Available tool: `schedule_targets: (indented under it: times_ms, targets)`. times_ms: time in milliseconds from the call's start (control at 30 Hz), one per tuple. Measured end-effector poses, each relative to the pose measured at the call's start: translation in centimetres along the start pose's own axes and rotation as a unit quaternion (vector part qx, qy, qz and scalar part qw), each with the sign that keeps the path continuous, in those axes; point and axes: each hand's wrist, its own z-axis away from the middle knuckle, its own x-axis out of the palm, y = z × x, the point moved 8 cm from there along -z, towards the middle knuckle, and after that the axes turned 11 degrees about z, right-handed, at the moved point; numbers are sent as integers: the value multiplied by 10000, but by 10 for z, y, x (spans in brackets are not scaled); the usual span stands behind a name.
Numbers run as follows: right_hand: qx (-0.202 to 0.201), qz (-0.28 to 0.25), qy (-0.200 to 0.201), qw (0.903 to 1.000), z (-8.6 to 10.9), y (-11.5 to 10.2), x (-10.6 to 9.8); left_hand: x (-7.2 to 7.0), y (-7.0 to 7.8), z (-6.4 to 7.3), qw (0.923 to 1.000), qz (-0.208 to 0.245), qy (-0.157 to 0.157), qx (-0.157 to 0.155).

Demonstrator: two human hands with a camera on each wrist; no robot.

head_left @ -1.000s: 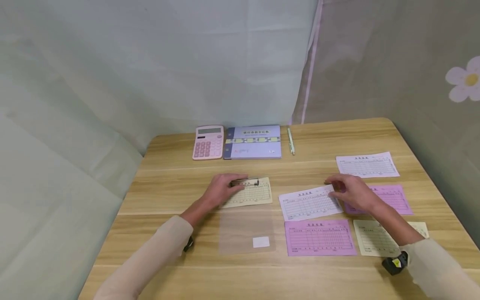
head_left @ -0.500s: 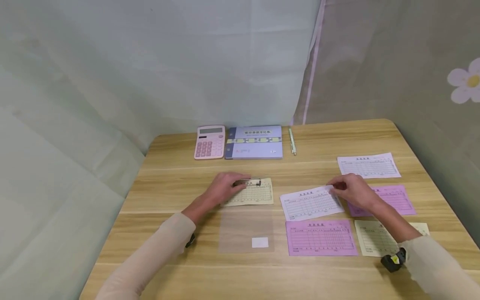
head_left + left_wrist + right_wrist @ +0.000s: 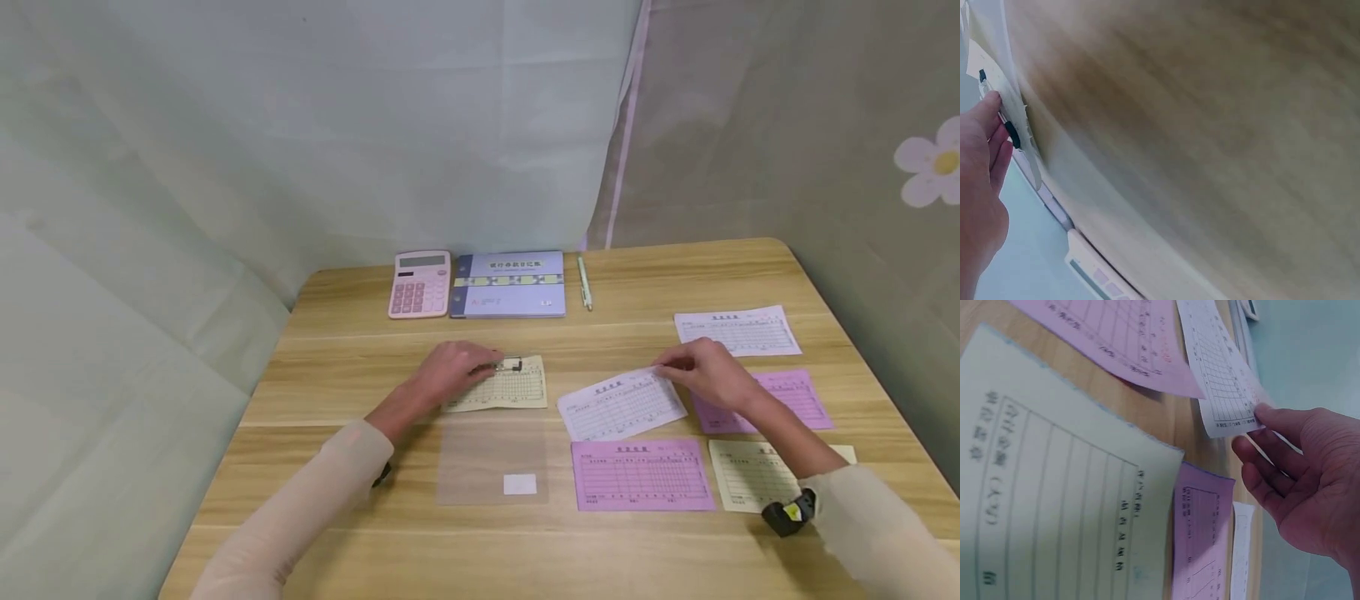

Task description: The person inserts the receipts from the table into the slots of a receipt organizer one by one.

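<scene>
My left hand (image 3: 448,372) pinches the metal clip (image 3: 513,364) at the top of a clear clipboard (image 3: 480,458). A pale yellow form (image 3: 510,390) lies on the board under that clip. In the left wrist view, the thumb lies over the clip (image 3: 1009,128) with fingers behind it. Right of the board, my right hand (image 3: 708,377) pinches a white form (image 3: 621,407) by its upper right corner. The right wrist view shows this white form (image 3: 1219,375) between thumb and fingers, its held corner raised.
A pink form (image 3: 642,475) lies below the white one. To the right are a yellow form (image 3: 738,483), another pink form (image 3: 795,400) and another white form (image 3: 738,332). A pink calculator (image 3: 420,285), a ledger book (image 3: 508,285) and a pen (image 3: 584,283) line the back.
My right hand has closed its fingertips on the white form's corner, and the form has tilted slightly. My left hand has shifted a little right along the clip.
</scene>
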Motion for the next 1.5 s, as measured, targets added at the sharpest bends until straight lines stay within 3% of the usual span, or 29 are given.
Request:
schedule_targets:
  times_ms: [200, 333, 567, 833, 1033, 1333, 1500]
  targets:
    - [-126, -192, -53, 9997, -7, -11, -3, -3, 6, -4, 9995, -129, -205, 208]
    - [-147, -635, -225, 9976, -15, -20, -1, -5, 6, -7, 9993, -120, -316, 176]
    - [-52, -1268, -563, 9903, -32, -37, 6, -9, 4, -8, 9996, 122, -234, 128]
    - [53, -1525, -830, 9848, -49, -55, 28, -8, -1, -9, 9998, 91, -160, 19]
    - [72, -1581, -925, 9831, -59, -69, 50, -4, 0, -11, 9991, -197, -366, -8]
    - [-105, -1748, -900, 9804, -73, -94, 76, -3, 12, -11, 9951, -743, -356, 548]
    - [-100, -1830, -965, 9783, -79, -106, 85, -2, 15, -11, 9928, -906, -366, 697]
